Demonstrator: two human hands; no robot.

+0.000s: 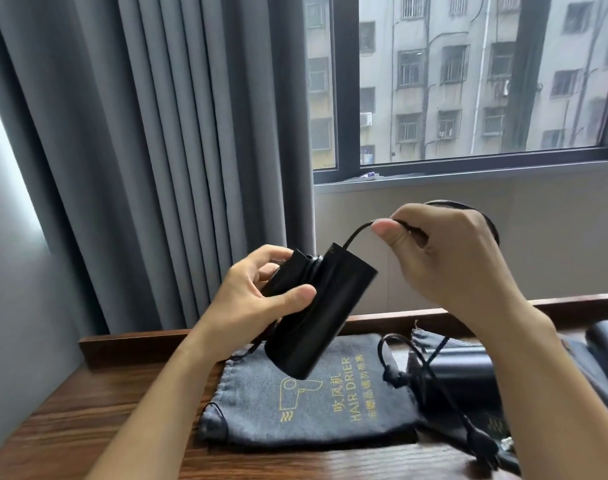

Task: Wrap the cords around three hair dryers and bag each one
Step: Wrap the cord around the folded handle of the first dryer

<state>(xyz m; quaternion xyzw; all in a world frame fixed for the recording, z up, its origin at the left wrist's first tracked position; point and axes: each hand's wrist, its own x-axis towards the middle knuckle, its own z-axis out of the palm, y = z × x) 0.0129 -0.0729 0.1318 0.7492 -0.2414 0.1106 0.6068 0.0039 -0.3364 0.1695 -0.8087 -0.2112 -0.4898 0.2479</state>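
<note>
Black hair dryer (316, 306) and black cord (356, 233); grey bag (295, 403) printed with yellow lettering and dryer logo; dark brown wood-grain desk (87, 427); grey curtains (157, 150)

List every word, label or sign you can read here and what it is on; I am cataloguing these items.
"HAIR DRIER": gold print on the grey bag lying on the table.
"吹风机": gold print on the same bag, beside a gold hair dryer symbol.
A third, smaller line of gold Chinese characters on that bag: too small to read surely.
The hair dryer held in both hands: a tiny mark, unreadable.
</note>
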